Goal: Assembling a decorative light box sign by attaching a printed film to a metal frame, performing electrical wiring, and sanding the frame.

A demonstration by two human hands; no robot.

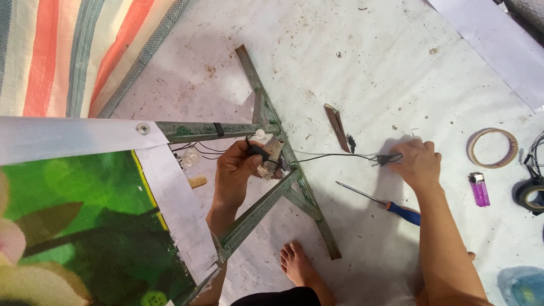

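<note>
My left hand reaches through a green-painted metal frame and grips a small dark part where thin black wires meet, beside a worn block on the frame. A black wire runs from there to the right. My right hand pinches the frayed wire end over the white sheet. Small clear bulbs hang on the wires left of my left hand. A blue-handled screwdriver lies just below my right hand.
A printed green banner with a white border is fixed to the frame at left, and a striped tarp lies beyond it. A tape roll, purple lighter and black tape lie right. My bare foot rests below.
</note>
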